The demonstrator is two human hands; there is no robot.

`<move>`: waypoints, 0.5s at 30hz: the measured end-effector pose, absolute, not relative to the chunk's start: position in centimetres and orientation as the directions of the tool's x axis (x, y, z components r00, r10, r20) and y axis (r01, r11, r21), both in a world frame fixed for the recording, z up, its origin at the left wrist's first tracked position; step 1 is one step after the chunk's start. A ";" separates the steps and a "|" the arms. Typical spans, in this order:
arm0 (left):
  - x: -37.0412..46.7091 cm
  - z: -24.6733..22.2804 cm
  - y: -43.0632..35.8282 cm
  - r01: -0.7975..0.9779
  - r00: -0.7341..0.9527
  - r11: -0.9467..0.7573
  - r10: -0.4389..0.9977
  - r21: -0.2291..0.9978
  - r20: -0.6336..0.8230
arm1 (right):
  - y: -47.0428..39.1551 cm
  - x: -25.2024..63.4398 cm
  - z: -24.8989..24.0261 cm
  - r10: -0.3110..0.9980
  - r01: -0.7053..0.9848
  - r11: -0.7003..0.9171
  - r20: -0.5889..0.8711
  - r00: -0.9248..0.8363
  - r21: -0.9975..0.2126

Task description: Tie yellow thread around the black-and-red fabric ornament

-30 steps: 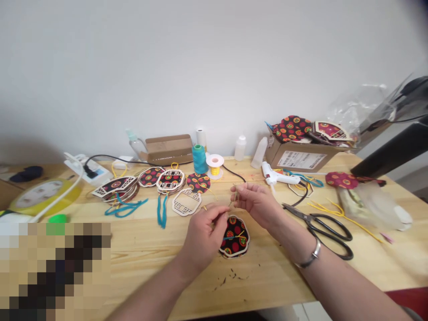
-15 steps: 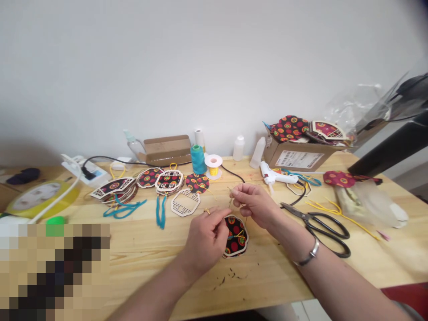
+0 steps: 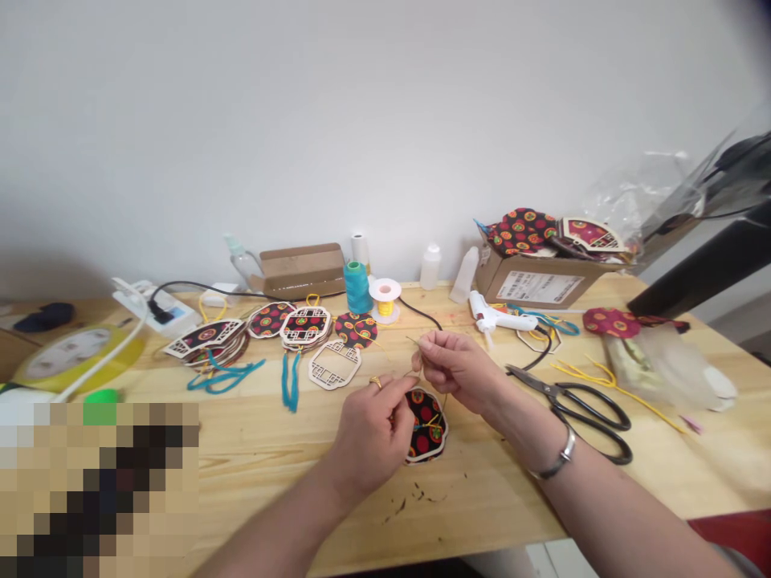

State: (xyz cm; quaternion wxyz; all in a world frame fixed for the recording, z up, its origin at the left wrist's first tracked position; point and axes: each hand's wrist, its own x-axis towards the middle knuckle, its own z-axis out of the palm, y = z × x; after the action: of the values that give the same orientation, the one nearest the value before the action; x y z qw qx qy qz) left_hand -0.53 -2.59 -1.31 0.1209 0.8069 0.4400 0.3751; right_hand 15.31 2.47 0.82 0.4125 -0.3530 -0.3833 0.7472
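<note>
Cord (image 3: 413,340) jutting leftward from right hand's (image 3: 463,369) pinch.

Grey-white wall (image 3: 361,120) is catching soft light; shadow (image 3: 18,257) is darkening its lower left. Pale wooden table (image 3: 271,437) is standing against wall, showing grain (image 3: 234,461).

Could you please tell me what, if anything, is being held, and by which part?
The right hand pinches a thin cord close to what looks like one end; whether the left hand also holds it cannot be told.
</note>
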 end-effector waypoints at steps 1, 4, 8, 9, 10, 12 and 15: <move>-0.5 -1.3 -2.6 0.618 0.330 -0.579 0.805 0.532 0.493 | 2.5 15.3 0.9 0.884 -0.352 -0.374 -0.214 -0.416 -0.858; -0.5 -0.9 -2.6 0.595 0.305 -0.556 0.824 0.580 0.477 | 2.4 15.4 1.0 0.879 -0.371 -0.391 -0.222 -0.421 -0.842; -0.7 -0.1 -2.3 0.577 0.127 -0.467 0.862 0.670 0.491 | 2.4 15.4 1.1 0.881 -0.368 -0.379 -0.210 -0.423 -0.849; -0.8 0.0 -2.1 0.571 0.070 -0.444 0.864 0.690 0.498 | 2.3 15.3 1.1 0.882 -0.361 -0.372 -0.205 -0.424 -0.855; -0.9 0.1 -2.0 0.559 0.002 -0.420 0.863 0.715 0.505 | 2.3 15.3 1.2 0.884 -0.353 -0.363 -0.198 -0.424 -0.862; -1.1 0.2 -1.7 0.509 -0.107 -0.381 0.862 0.772 0.496 | 2.2 15.2 1.2 0.888 -0.333 -0.345 -0.190 -0.419 -0.878; -1.0 0.2 -1.6 0.355 -0.103 -0.317 0.922 0.880 0.374 | 2.0 15.0 1.0 0.902 -0.291 -0.307 -0.179 -0.394 -0.906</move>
State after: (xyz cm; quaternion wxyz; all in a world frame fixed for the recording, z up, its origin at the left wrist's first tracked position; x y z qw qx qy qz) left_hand -0.96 -1.63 0.17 0.2672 0.6140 0.5196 0.5307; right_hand 14.99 2.05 1.04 0.4132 -0.3640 -0.4192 0.7218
